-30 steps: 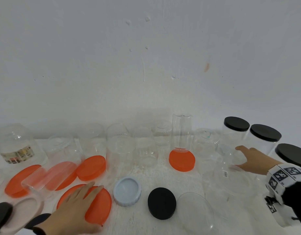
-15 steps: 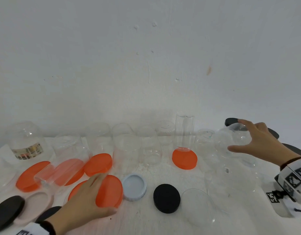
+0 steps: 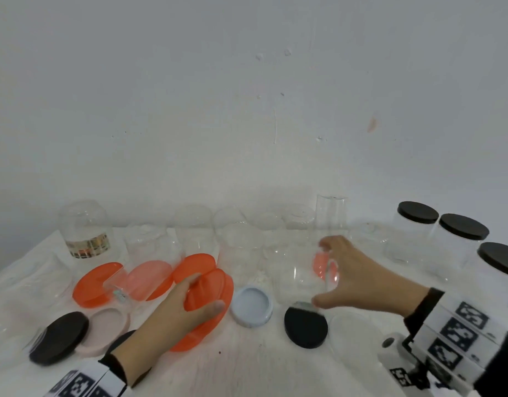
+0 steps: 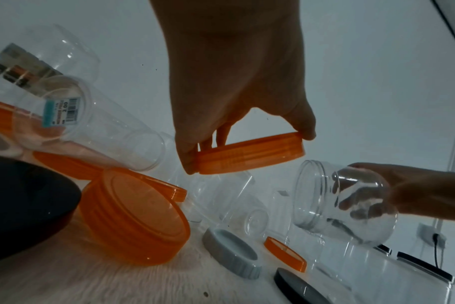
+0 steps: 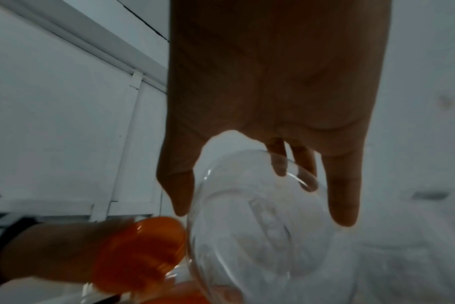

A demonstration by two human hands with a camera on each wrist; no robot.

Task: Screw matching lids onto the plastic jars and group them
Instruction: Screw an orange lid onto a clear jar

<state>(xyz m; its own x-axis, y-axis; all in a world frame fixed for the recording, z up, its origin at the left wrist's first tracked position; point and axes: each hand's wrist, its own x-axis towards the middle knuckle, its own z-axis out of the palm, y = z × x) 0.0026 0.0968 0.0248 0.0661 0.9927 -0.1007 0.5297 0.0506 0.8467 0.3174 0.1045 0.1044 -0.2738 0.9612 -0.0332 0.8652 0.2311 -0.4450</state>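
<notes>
My left hand [image 3: 172, 313] grips an orange lid [image 3: 211, 287] by its rim and holds it tilted just above a second orange lid [image 3: 198, 335] that lies on the table. In the left wrist view the held orange lid [image 4: 249, 155] sits between thumb and fingers. My right hand [image 3: 353, 276] holds a clear plastic jar [image 3: 300, 277] by its base, on its side in the air, with its open mouth facing left toward the lid. The clear jar [image 5: 257, 222] and orange lid [image 5: 143, 251] stand a short gap apart.
Clear lidless jars [image 3: 194, 233] line the wall. Three black-lidded jars [image 3: 417, 217] stand at the back right. A grey-blue lid [image 3: 251, 306], a black lid [image 3: 306, 329] and a clear lid [image 3: 359, 338] lie in front; more orange lids [image 3: 93, 285], a pink lid [image 3: 104, 329] and a black lid [image 3: 59, 336] lie left.
My left hand has closed on an orange lid and lifted it off the table. My right hand has taken the clear jar from the right and carried it left toward the lid.
</notes>
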